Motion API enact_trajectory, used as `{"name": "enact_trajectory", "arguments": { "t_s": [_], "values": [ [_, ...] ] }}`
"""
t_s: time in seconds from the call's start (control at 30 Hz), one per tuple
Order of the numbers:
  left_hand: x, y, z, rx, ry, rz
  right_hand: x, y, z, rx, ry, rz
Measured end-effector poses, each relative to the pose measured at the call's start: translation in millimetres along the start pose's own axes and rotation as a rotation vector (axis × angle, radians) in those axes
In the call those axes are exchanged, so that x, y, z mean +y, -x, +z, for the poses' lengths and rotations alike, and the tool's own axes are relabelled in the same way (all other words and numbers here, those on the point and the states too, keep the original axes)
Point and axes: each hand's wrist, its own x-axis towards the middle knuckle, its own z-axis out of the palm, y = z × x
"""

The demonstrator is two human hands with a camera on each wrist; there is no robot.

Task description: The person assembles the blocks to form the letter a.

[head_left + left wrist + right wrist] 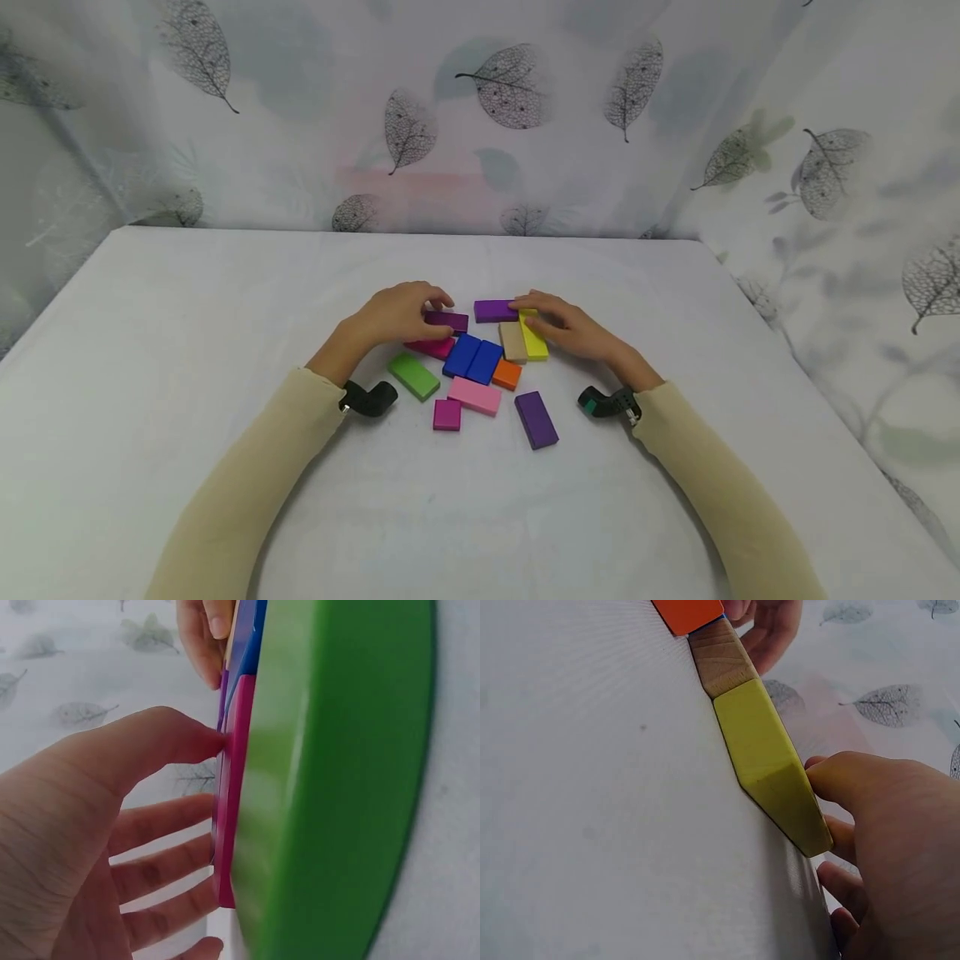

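So the left hand (pixel 75 817) takes up the left side, fingers (pixel 157 881) spread, thumb tip right at the edge of a pink block (pixel 241 742). Can't tell what the fingertips touch. A huge green block (pixel 352 765) fills the foreground, blue block (pixel 253 645) up top, right hand (pixel 201 637) beside it, leafy cloth (pixel 82 671) behind.

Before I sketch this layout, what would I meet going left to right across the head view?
Left sleeve, left hand, left blue block, right blue block, orange block, right hand, right sleeve. Overlapping neighbours omitted.
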Motion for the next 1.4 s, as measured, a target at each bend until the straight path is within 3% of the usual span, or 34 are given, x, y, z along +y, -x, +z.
{"name": "enact_trajectory", "arguments": {
  "t_s": [0.17,0.53,0.93,1.4],
  "values": [
    [-0.1,0.3,-0.1,0.011,0.043,-0.031,0.6,-0.3,0.4,0.005,0.003,-0.005],
    [-2.7,-2.5,2.1,0.015,0.139,-0.023,5.2,-0.5,0.2,0.012,-0.039,-0.049],
    [-0.6,-7.6,8.2,0.067,0.037,-0.066,3.2,-1.1,0.1,0.021,-0.035,-0.04],
    [2.6,-11.1,17.5,0.13,0.016,-0.069,4.1,-1.7,0.9,0.029,-0.023,-0.016]
  ]
}}
